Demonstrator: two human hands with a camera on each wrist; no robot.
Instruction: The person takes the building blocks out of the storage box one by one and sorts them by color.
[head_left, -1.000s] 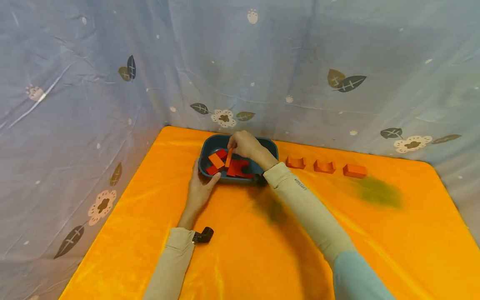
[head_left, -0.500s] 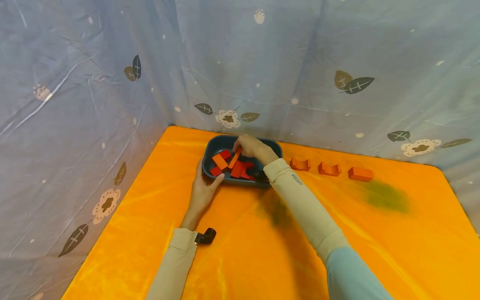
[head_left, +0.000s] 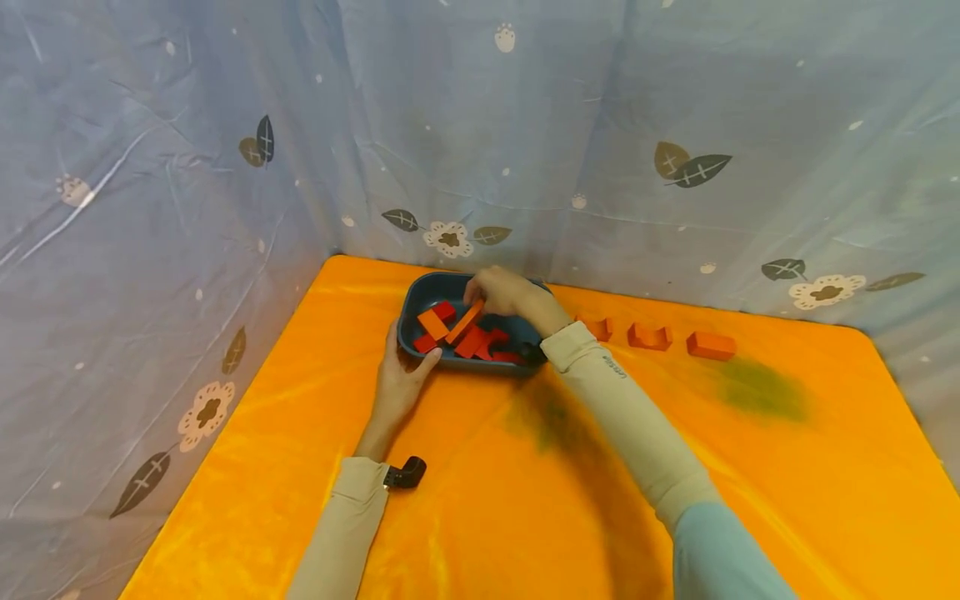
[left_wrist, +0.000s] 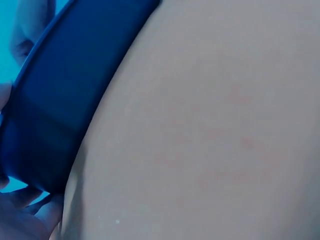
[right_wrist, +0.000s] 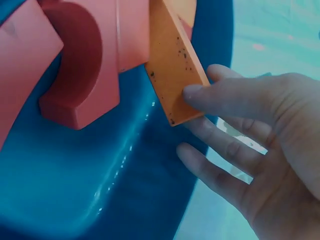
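A dark blue plastic tub (head_left: 480, 365) stands on the table with several red and orange toy blocks inside. My left hand (head_left: 396, 385) grips its left end, thumb by the near rim and fingers round the outer side. In the right wrist view, my right hand (right_wrist: 265, 135) pinches one end of a flat orange block (right_wrist: 172, 70) between thumb and fingers. That block slants down among the others. Beside it lie a red block with a curved cutout (right_wrist: 95, 95) and, in the head view, another orange block (head_left: 432, 324).
To the tub's right, three orange blocks form a row: two with curved cutouts, the nearer one (head_left: 649, 337) in the middle, and a solid block (head_left: 711, 345) at the end. A yellow-orange cloth (head_left: 480, 500) covers the table; a patterned grey-blue curtain (head_left: 585, 125) borders it behind and left.
The orange block in my right hand has gone from nearly upright to a slant, its top leaning right. My right hand has shifted slightly right; the left keeps its hold on the tub.
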